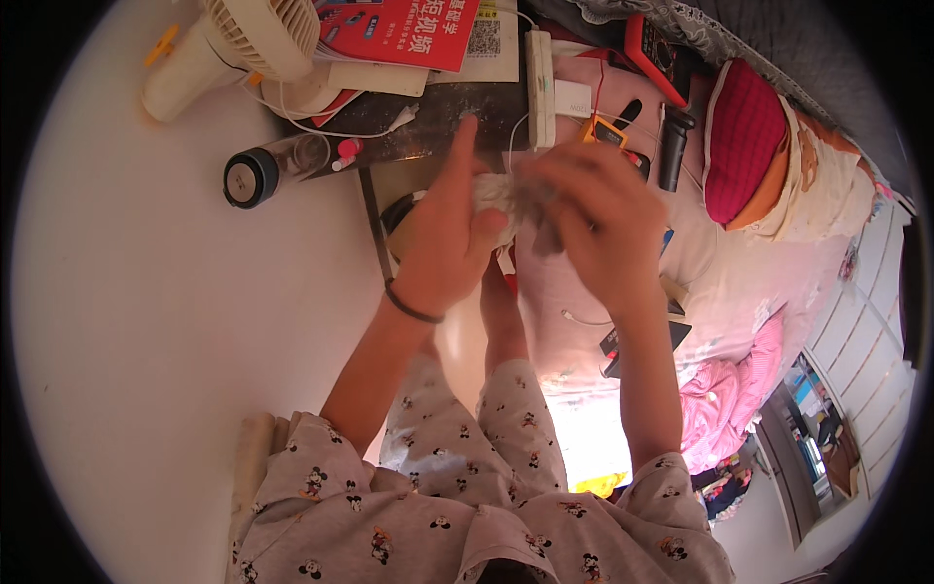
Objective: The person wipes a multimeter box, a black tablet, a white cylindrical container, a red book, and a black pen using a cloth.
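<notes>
A person in a pale patterned shirt is holding both arms out above the lap, a dark band circling the left wrist. The left hand is standing half open, fingers extended, its thumb and palm supporting a crumpled whitish bundle. The right hand is curling its blurred fingers against the bundle's right side; whether they are pinching it cannot be told. The bundle is hanging in the air between the hands, just off the near edge of the desk. The step in hand appears to be the two-handed working of this bundle; the next move seems to be calling for a steady left palm and fine control in the right fingertips.

To the right, pink bedding is carrying a dark box toward its near side and a black cylinder farther up. On the desk, a clear bottle with a dark cap is occupying the near left corner, and a white power strip is running along the right edge. Toward the far edge, a red book is lying beside a cream fan.
</notes>
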A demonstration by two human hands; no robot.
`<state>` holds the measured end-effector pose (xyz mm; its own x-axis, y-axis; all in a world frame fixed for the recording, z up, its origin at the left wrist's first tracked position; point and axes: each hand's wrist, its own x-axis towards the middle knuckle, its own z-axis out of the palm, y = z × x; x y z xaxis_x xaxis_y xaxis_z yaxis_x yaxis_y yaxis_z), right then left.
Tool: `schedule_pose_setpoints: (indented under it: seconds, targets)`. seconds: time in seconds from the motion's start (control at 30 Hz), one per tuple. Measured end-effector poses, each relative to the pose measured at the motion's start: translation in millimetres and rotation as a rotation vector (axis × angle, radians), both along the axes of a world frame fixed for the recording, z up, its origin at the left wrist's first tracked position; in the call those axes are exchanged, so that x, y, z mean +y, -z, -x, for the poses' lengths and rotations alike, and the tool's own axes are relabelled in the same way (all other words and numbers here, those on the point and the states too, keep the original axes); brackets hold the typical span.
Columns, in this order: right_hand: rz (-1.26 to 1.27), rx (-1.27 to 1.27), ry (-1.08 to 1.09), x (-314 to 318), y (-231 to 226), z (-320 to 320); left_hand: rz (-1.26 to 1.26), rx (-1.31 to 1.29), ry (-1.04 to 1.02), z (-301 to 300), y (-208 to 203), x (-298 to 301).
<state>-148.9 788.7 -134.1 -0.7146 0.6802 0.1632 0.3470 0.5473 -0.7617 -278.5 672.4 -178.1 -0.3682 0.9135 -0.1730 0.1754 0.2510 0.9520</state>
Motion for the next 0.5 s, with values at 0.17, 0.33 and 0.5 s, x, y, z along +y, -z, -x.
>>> schedule_pose_setpoints:
  seconds: [0.17, 0.33, 0.5]
  targets:
    - [-0.066, -0.106, -0.092, 20, 7, -5, -0.068, 0.095, 0.154, 11, 6, 3]
    - [-0.006, -0.074, -0.170, -2, 0, 1, 0.021, -0.016, 0.154, 17, -1, -7]
    - [-0.131, -0.011, -0.239, -7, -1, -2, 0.025, -0.030, 0.145, 8, 3, -12]
